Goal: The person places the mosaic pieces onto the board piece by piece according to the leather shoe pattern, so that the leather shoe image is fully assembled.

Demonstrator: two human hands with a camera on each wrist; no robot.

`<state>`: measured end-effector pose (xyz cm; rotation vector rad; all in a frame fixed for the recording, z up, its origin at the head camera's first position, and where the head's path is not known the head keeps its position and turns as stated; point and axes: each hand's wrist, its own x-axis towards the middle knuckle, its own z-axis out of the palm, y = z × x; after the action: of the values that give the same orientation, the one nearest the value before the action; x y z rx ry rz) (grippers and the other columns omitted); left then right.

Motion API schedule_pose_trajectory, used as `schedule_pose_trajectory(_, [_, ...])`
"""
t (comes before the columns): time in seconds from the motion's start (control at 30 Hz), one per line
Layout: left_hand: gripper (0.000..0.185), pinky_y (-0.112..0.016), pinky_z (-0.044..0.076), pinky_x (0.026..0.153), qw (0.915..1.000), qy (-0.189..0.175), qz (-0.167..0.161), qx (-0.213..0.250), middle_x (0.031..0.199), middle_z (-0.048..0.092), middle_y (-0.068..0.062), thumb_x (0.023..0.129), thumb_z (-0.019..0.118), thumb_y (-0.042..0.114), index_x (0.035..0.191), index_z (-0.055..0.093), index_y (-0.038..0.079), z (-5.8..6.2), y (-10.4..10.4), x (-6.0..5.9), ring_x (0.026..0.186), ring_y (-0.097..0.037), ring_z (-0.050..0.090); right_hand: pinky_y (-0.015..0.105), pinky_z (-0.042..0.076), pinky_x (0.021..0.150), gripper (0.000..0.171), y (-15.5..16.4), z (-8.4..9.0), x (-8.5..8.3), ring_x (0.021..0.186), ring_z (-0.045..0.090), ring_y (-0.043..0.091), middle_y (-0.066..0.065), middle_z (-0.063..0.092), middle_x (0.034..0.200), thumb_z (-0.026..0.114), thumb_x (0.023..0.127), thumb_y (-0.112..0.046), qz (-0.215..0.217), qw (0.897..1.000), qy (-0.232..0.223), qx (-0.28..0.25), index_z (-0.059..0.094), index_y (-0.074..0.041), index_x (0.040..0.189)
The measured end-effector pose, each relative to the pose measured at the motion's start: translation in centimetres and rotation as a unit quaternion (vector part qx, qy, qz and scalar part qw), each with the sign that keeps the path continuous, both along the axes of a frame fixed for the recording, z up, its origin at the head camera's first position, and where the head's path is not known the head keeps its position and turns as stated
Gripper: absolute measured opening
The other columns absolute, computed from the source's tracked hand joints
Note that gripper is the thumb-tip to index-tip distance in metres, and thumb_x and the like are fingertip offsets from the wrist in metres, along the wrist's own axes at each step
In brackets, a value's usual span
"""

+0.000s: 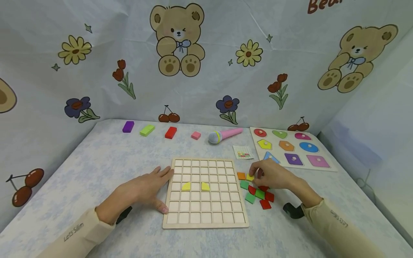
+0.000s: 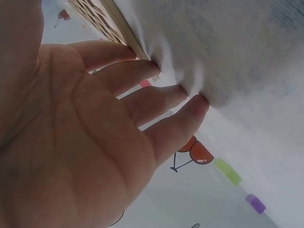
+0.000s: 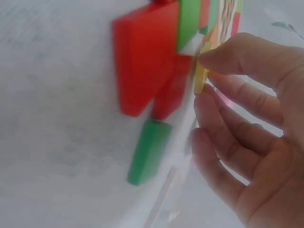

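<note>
While the left hand [image 1: 142,190] lies flat, fingers straight against the wooden grid board's [image 1: 206,222] edge, the right hand [image 1: 274,175] pinches a thin yellow tile [image 1: 250,177] beside glossy red and green tiles [image 1: 259,195] on mottled cloth.

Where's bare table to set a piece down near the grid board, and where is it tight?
Free: the strip between the grid board and the row of blocks behind it, and the near edge in front. Crowded: right of the board, where the right hand pinches a yellow piece among loose tiles.
</note>
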<state>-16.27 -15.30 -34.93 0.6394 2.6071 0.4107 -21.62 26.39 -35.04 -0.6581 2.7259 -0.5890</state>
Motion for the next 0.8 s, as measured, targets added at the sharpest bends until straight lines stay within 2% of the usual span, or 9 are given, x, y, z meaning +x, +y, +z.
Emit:
schedule_pose_trajectory(0.17, [0.123, -0.065, 0.025, 0.115, 1.0, -0.001, -0.001, 0.001, 0.168, 0.014, -0.016, 0.069, 0.084, 0.055, 0.161, 0.018, 0.006, 0.0, 0.0, 0.0, 0.153, -0.046, 0.011, 0.027, 0.054, 0.054, 0.016, -0.8, 0.4, 0.1, 0.068, 0.059, 0.013, -0.003, 0.067, 0.084, 0.077, 0.084, -0.012, 0.011, 1.0, 0.012, -0.004, 0.072, -0.015, 0.099])
schedule_pose_trajectory(0.37, [0.123, -0.065, 0.026, 0.115, 1.0, -0.002, -0.001, -0.002, 0.168, 0.014, -0.016, 0.069, 0.085, 0.055, 0.161, 0.018, 0.006, 0.0, 0.1, -0.1, 0.152, -0.047, 0.012, 0.023, 0.051, 0.062, 0.012, -3.3, 0.6, 0.4, 0.077, 0.061, 0.01, -0.008, 0.069, 0.088, 0.076, 0.086, -0.013, 0.072, 0.996, 0.046, -0.012, 0.072, -0.017, 0.096])
schedule_pose_trajectory(0.57, [0.124, -0.065, 0.026, 0.115, 1.0, -0.001, -0.001, -0.002, 0.168, 0.014, -0.016, 0.068, 0.085, 0.055, 0.161, 0.018, 0.007, -0.1, 0.2, -0.2, 0.152, -0.047, 0.012, 0.022, 0.047, 0.062, 0.011, -6.4, 0.6, 0.7, 0.07, 0.058, 0.01, -0.011, 0.063, 0.079, 0.076, 0.085, -0.015, 0.112, 0.992, 0.052, -0.016, 0.071, -0.019, 0.094])
schedule_pose_trajectory(0.7, [0.124, -0.064, 0.026, 0.115, 1.0, 0.001, -0.001, -0.003, 0.168, 0.015, -0.016, 0.068, 0.085, 0.055, 0.161, 0.018, 0.007, -0.2, 0.2, -0.2, 0.152, -0.046, 0.012, 0.022, 0.049, 0.066, 0.01, -8.3, 0.5, 0.9, 0.073, 0.06, 0.004, -0.011, 0.067, 0.085, 0.076, 0.085, -0.015, 0.141, 0.988, 0.055, -0.021, 0.071, -0.019, 0.094])
schedule_pose_trajectory(0.8, [0.124, -0.064, 0.026, 0.115, 1.0, 0.0, -0.001, -0.005, 0.168, 0.015, -0.015, 0.068, 0.085, 0.055, 0.161, 0.019, 0.007, -0.2, 0.2, -0.1, 0.153, -0.046, 0.012, 0.022, 0.05, 0.071, 0.01, -9.7, 0.5, 1.1, 0.076, 0.062, 0.005, -0.01, 0.069, 0.089, 0.076, 0.086, -0.014, 0.167, 0.984, 0.057, -0.028, 0.072, -0.017, 0.094])
